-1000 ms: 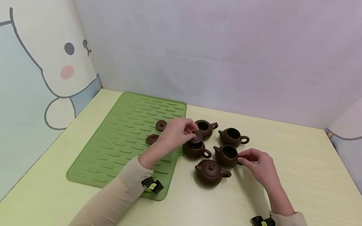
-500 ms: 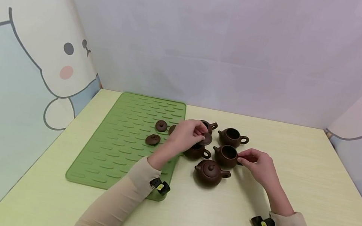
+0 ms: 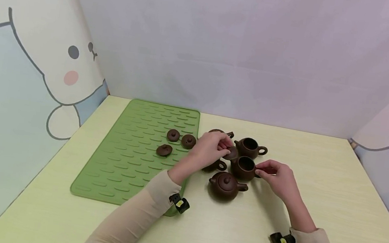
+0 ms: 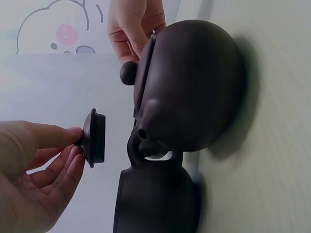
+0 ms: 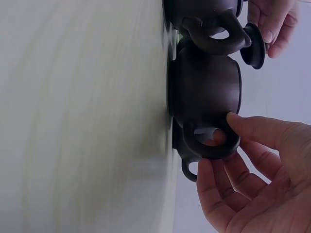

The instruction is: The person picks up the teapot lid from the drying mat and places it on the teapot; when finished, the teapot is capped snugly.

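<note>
My left hand (image 3: 209, 149) pinches a small dark brown teapot lid (image 3: 232, 153) by its knob. In the left wrist view the lid (image 4: 95, 138) is off any pot, its inner ring facing the table. It hangs just up and left of an open teapot (image 3: 240, 171) in the head view. My right hand (image 3: 278, 178) pinches that teapot's handle between thumb and fingers, as the right wrist view shows at the loop handle (image 5: 209, 150). The pot stands upright on the table. Right in front of it sits a teapot with its lid on (image 3: 223, 190).
Another open teapot (image 3: 249, 148) stands behind the gripped one. Two more, one by its handle (image 3: 230, 135) and one by its lower body (image 3: 213, 166), show partly behind my left hand. Three lids, including one nearest me (image 3: 164, 150), lie on a green ribbed mat (image 3: 111, 172).
My left hand has carried the lid rightward, from over the left teapot to beside the one my right hand holds. The right hand has stayed in place.
</note>
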The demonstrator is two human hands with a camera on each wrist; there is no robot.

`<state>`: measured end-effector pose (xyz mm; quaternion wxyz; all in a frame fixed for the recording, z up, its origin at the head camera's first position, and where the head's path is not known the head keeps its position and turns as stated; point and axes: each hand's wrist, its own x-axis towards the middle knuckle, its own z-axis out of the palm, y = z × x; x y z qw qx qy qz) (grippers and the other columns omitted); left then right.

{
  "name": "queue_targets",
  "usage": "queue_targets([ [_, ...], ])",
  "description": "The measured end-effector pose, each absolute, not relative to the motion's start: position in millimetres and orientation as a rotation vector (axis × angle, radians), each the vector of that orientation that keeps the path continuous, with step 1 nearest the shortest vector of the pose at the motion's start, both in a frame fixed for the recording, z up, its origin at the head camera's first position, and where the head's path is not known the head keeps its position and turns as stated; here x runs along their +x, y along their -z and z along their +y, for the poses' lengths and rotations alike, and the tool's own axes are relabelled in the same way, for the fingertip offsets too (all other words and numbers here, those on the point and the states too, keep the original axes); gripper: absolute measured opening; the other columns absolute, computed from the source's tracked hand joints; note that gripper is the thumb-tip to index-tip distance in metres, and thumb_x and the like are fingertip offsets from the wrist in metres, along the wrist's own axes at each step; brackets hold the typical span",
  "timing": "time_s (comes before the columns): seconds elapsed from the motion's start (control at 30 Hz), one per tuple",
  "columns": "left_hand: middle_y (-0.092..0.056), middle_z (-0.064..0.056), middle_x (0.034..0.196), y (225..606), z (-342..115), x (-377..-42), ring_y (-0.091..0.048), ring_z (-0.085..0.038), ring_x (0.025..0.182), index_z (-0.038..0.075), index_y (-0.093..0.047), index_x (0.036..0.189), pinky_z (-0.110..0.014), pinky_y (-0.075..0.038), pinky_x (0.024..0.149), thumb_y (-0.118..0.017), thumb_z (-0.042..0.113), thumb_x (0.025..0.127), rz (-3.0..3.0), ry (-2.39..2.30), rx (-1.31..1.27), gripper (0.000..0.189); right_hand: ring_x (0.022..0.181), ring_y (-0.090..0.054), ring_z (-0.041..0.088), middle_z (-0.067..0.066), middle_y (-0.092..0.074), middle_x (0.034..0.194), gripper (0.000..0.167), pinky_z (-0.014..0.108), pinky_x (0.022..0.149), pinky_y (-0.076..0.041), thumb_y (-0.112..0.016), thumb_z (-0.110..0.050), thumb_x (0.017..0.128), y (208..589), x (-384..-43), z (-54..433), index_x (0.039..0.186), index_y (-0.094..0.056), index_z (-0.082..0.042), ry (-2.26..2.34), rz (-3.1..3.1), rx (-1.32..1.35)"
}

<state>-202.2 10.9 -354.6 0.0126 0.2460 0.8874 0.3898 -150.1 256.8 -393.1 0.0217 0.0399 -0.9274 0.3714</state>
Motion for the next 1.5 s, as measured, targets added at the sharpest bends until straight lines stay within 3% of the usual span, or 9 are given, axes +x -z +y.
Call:
queue_targets([
  [0.23,-0.073,-0.001,0.102,359.1,22.2,-202.8,-0.069,-0.009,0.088,0.012,-0.072,0.106,-0.012,-0.053,0.074,-0.072,0.012,0.092,2.765,-1.183,0.833,0.014,0.086,-0.067,0.009,0.012,-0.076,0.097,0.013,0.018,0.068,-0.050,-0.074,-0.013,0.089,393.2,-150.8,257.1,0.101,-0.075,-0.005,-1.153,-2.869,0.121],
  [0.53,-0.071,0.001,0.103,362.7,37.6,-201.5,-0.067,-0.007,0.089,0.013,-0.071,0.107,-0.010,-0.052,0.074,-0.071,0.014,0.093,2.713,-1.186,0.873,0.014,0.093,-0.070,0.024,0.012,-0.076,0.097,0.014,0.020,0.070,-0.051,-0.073,-0.012,0.090,392.7,-150.6,256.2,0.102,-0.075,-0.005,-1.151,-2.875,0.123],
  [1.13,-0.071,0.003,0.101,370.8,58.1,-201.8,-0.067,-0.003,0.089,0.015,-0.072,0.105,-0.008,-0.050,0.074,-0.072,0.012,0.092,2.765,-1.075,0.936,0.013,0.090,-0.070,0.022,0.014,-0.076,0.097,0.013,0.019,0.066,-0.051,-0.073,-0.009,0.090,392.3,-150.3,256.1,0.101,-0.075,-0.003,-1.146,-2.867,0.146],
  [1.5,-0.072,0.005,0.102,375.8,62.3,-201.3,-0.066,-0.004,0.091,0.017,-0.072,0.108,-0.010,-0.050,0.076,-0.072,0.014,0.092,2.784,-0.970,0.939,0.016,0.094,-0.071,0.028,0.014,-0.076,0.098,0.013,0.019,0.067,-0.051,-0.073,-0.009,0.090,391.5,-150.2,255.2,0.102,-0.075,-0.004,-1.144,-2.872,0.142],
])
